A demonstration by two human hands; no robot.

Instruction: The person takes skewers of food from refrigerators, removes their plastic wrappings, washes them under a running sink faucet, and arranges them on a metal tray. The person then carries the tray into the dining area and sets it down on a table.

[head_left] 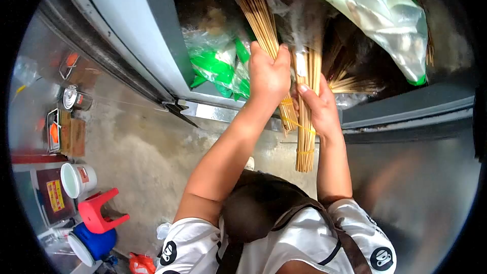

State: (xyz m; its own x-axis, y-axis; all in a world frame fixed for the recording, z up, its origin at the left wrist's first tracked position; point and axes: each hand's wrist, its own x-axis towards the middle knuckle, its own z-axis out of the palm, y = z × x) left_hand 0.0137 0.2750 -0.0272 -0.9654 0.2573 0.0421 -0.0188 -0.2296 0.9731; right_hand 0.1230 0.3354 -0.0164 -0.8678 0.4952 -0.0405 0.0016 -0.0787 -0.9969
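Note:
My left hand (270, 73) is closed around a bundle of thin bamboo skewers (261, 20), which slants up and to the left into the cabinet. My right hand (320, 105) grips a second bundle of skewers (305, 144), nearly upright in the view. Yellow rubber bands (306, 151) circle the lower ends of both bundles, and one band stretches between them. Clear plastic (299, 15) partly covers the upper ends, so what is on them is hidden. More skewers (355, 85) lie behind my right hand inside the cabinet.
Green-and-clear plastic bags (215, 66) lie in the open metal cabinet, and a large filled bag (373, 18) hangs over its upper right. The cabinet door (116, 35) stands open at left. A red stool (99, 213), white bucket (77, 180) and blue container (94, 241) are on the floor.

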